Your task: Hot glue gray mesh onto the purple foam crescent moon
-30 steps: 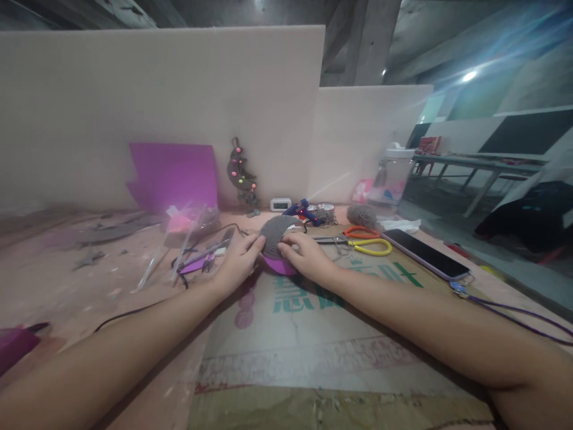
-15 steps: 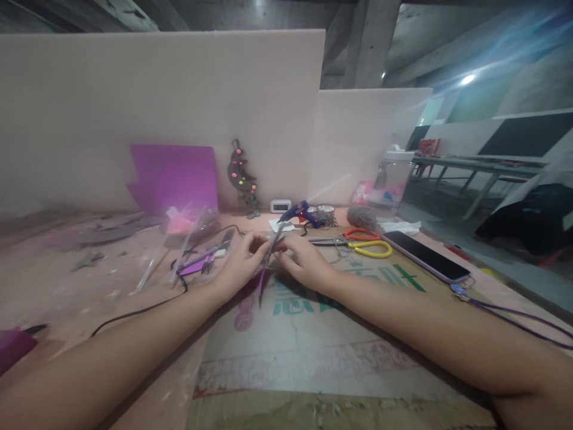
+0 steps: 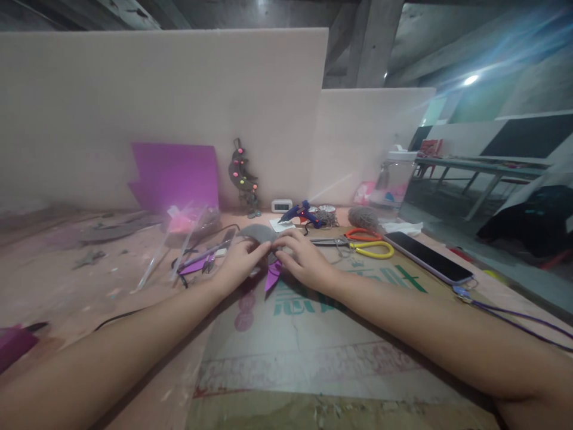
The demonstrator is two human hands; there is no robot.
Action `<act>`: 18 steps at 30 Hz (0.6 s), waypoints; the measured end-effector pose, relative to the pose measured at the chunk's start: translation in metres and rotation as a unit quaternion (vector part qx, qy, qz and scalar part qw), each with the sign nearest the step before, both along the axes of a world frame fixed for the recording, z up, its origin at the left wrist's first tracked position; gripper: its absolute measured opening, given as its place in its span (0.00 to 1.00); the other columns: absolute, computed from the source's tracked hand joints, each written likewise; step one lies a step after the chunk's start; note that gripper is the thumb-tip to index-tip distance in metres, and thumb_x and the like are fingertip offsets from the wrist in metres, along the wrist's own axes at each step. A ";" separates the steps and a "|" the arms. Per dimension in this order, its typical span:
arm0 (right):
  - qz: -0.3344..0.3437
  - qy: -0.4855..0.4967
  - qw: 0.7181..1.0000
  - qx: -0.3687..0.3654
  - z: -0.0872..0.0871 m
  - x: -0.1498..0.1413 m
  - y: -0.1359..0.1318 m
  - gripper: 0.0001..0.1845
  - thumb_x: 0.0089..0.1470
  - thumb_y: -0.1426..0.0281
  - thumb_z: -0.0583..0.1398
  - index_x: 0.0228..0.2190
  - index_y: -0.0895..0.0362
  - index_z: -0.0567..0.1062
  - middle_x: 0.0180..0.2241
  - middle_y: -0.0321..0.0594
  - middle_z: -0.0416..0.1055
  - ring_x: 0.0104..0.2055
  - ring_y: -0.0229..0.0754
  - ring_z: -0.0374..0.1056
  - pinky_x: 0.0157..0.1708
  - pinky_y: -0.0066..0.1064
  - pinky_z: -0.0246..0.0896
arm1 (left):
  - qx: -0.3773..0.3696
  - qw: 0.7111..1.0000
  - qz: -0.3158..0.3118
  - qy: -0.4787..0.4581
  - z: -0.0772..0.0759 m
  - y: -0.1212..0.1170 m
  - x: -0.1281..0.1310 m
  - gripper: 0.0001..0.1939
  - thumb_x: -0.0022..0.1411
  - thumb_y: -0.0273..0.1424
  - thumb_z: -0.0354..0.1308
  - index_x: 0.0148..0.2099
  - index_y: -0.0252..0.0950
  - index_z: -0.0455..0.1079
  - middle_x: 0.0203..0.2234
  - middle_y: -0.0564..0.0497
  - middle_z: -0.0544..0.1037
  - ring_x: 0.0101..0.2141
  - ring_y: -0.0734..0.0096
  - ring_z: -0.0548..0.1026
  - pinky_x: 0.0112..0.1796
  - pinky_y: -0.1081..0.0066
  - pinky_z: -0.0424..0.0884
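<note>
Near the middle of the table, my left hand and my right hand meet, their fingers closed on a thin flat cutout. Its grey, rounded face shows behind the left fingers, and a purple pointed part hangs below the fingertips. Fingers hide the centre of the cutout. Just beyond my right hand lies a blue glue gun, a small red light lit on it. To the right of that hand are scissors with a yellow handle and another tool with orange-red handles.
Printed cardboard covers the table below my arms. A phone with a purple cord lies right. At the back are a decorated moon ornament, a small clock, purple sheets, grey yarn and a clear jar.
The cutout has turned from nearly edge-on to showing its grey rounded face and more of its purple part. Both hands stay in nearly the same place, still holding it.
</note>
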State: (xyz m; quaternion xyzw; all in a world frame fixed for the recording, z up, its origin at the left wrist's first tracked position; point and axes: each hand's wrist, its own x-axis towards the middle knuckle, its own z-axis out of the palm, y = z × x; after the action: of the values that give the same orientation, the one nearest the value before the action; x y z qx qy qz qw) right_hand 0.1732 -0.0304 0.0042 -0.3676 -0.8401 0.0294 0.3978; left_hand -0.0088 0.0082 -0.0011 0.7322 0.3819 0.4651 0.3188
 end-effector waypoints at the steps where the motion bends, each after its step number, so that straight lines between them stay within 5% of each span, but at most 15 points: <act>1: -0.001 -0.002 1.000 -0.001 0.000 0.000 0.000 0.09 0.59 0.72 0.54 0.41 0.57 0.71 0.44 0.45 0.65 0.48 0.44 0.62 0.52 0.38 0.57 | -0.006 1.000 0.000 0.000 -0.001 0.002 0.000 0.18 0.55 0.42 0.59 0.21 0.35 0.68 0.16 0.51 0.69 0.22 0.70 0.66 0.22 0.73 0.60; 18: -0.061 0.039 0.997 -0.041 -0.008 0.001 0.008 0.12 0.59 0.70 0.54 0.45 0.59 0.67 0.42 0.45 0.68 0.46 0.44 0.64 0.48 0.38 0.58 | -0.064 0.997 0.047 0.021 -0.016 0.016 -0.002 0.22 0.56 0.50 0.53 0.25 0.35 0.65 0.18 0.53 0.71 0.21 0.70 0.69 0.23 0.73 0.62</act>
State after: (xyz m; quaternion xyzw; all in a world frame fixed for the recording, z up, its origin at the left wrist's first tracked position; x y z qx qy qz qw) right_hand 0.1740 -0.0221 -0.0035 -0.4329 -0.7981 0.0536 0.4156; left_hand -0.0104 0.0243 -0.0167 0.7012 0.4513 0.4391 0.3345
